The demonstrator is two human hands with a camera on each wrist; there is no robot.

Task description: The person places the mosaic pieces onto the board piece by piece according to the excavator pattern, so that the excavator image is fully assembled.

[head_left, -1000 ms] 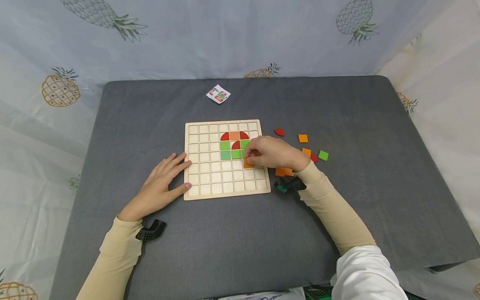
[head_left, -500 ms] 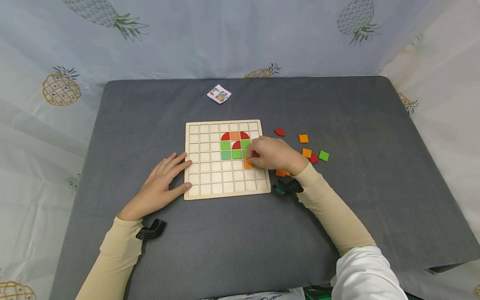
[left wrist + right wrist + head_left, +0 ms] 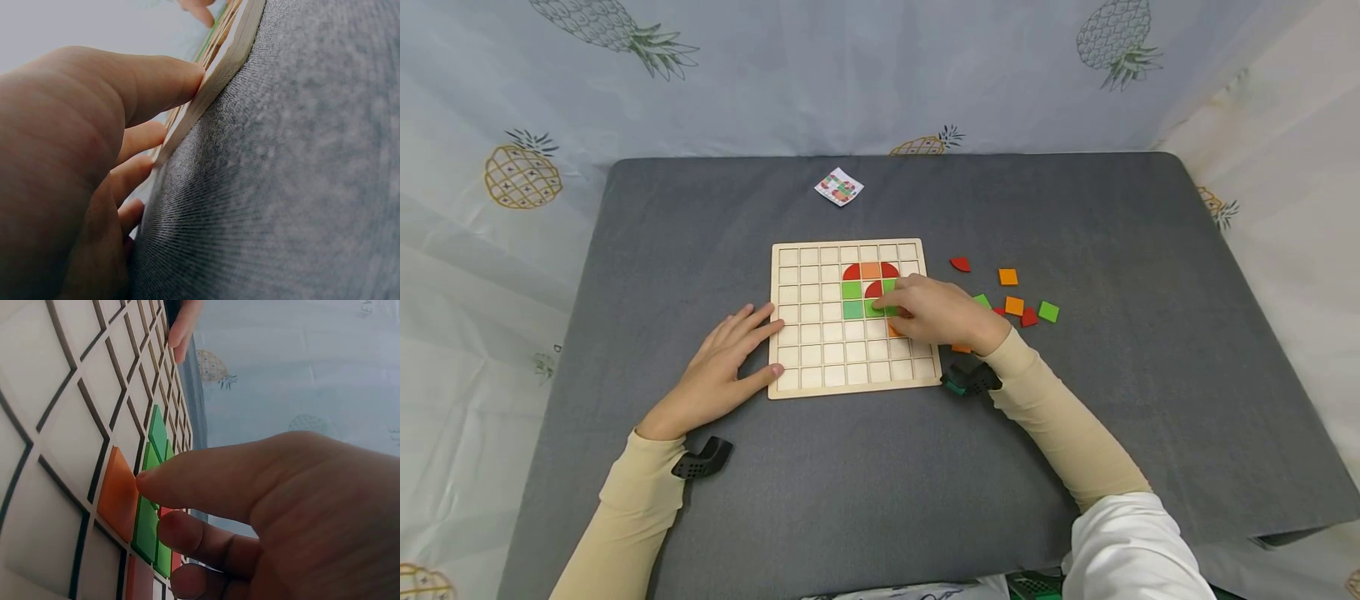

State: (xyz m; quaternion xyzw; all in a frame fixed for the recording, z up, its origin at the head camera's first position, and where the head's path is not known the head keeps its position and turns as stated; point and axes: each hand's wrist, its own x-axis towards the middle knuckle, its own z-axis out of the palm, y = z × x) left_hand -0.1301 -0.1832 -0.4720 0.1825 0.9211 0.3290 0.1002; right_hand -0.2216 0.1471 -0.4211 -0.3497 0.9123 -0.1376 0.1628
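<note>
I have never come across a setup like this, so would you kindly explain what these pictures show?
There is no robot here: a person works with two bare hands. The wide picture comes from a head-worn camera; the two close ones come from a camera on each wrist. On the gray table lie a wooden grid board, partly filled with colored tiles, a small printed card beyond it, and loose tiles to the right. The left hand touches the board's left edge. The right hand is over the board, its thumb near an orange square tile; neither hand plainly grips anything.
</note>
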